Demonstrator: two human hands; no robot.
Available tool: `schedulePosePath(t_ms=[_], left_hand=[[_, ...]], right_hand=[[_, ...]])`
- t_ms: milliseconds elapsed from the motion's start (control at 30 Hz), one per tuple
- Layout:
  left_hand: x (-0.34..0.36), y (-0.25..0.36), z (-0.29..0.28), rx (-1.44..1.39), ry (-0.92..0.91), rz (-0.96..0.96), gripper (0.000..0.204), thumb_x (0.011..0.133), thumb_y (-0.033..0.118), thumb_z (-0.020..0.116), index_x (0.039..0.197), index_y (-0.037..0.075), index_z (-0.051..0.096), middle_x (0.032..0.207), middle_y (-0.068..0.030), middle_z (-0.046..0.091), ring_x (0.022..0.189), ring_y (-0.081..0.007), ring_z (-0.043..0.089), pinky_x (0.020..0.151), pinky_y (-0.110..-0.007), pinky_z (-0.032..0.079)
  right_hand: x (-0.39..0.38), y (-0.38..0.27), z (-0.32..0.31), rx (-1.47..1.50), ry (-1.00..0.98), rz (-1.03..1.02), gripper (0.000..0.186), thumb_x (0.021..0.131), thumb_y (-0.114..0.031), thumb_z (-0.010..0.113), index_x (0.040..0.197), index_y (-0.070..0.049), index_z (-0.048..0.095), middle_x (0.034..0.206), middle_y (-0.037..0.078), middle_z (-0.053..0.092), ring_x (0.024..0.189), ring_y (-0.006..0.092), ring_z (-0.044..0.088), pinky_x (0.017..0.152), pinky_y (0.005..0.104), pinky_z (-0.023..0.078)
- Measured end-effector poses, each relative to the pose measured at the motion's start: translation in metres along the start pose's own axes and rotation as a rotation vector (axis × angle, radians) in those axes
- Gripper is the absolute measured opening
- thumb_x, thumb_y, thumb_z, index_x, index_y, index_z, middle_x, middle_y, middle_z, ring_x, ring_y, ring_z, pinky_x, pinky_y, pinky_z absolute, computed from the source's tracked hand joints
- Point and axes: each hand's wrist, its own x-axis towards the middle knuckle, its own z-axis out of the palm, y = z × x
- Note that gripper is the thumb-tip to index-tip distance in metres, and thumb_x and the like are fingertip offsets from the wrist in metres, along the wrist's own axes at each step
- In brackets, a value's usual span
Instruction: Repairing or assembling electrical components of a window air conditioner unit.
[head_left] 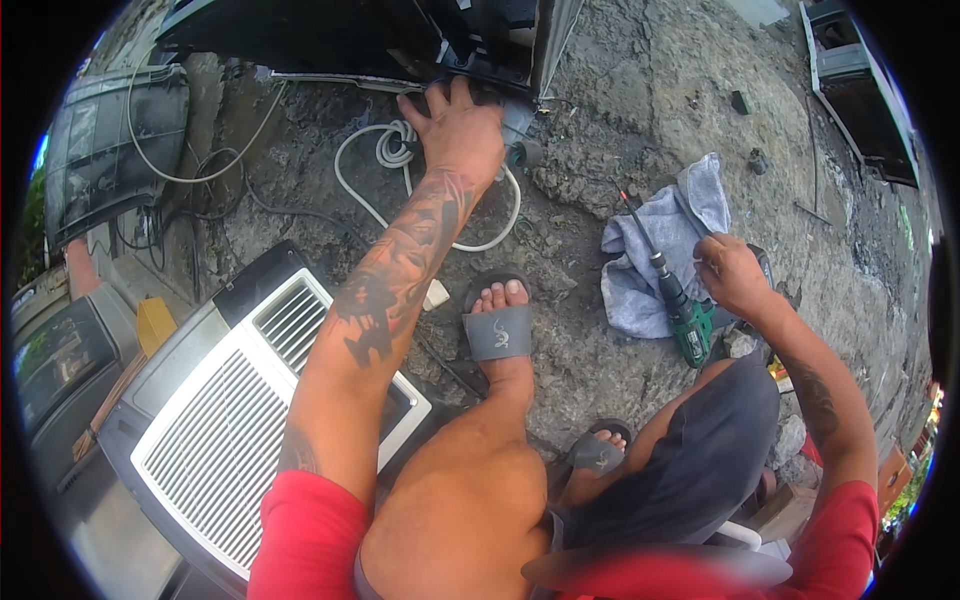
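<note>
My left hand (462, 135) reaches forward to the lower edge of a black appliance casing (330, 35), its fingers spread and the tips against or just under the edge. A coiled white cord (394, 148) lies below that wrist. My right hand (738, 275) has curled, closed fingers beside a grey-blue cloth (640, 250); a thin dark shape runs from the fingertips along the cloth, and I cannot make out what it is. A green power drill (690, 328) with a long bit rests on the cloth, left of that hand.
A white louvered air-conditioner front panel (215, 435) stands at the left. Behind it lies a grey plastic housing (120, 140). Another dark casing (860, 95) sits at the far right. Dark cables cross the rough ground (590, 110). Stones (790, 440) lie beyond my right knee.
</note>
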Motion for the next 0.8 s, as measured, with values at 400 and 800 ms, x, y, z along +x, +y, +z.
schedulePosePath(t_ms=[400,800], left_hand=[[0.0,-0.034,0.007,-0.094,0.263,0.258,0.026,0.079,0.024,0.076,0.104,0.023,0.076,0.128,-0.0052,0.055,0.119,-0.0285,0.048,0.106,-0.051,0.031],[0.006,-0.029,0.023,-0.211,0.348,0.122,0.017,0.079,0.026,0.074,0.096,0.023,0.077,0.121,-0.0008,0.057,0.118,-0.0265,0.047,0.102,-0.053,0.031]], right_hand=[[0.042,-0.034,-0.002,0.261,0.159,-0.017,0.017,0.086,-0.019,0.071,0.094,-0.004,0.071,0.085,0.016,0.064,0.077,0.0351,0.065,0.069,0.0438,0.051],[0.233,-0.18,0.047,0.379,0.362,0.438,0.028,0.084,-0.03,0.068,0.108,-0.016,0.076,0.1,0.016,0.073,0.098,0.0358,0.069,0.087,0.0446,0.053]])
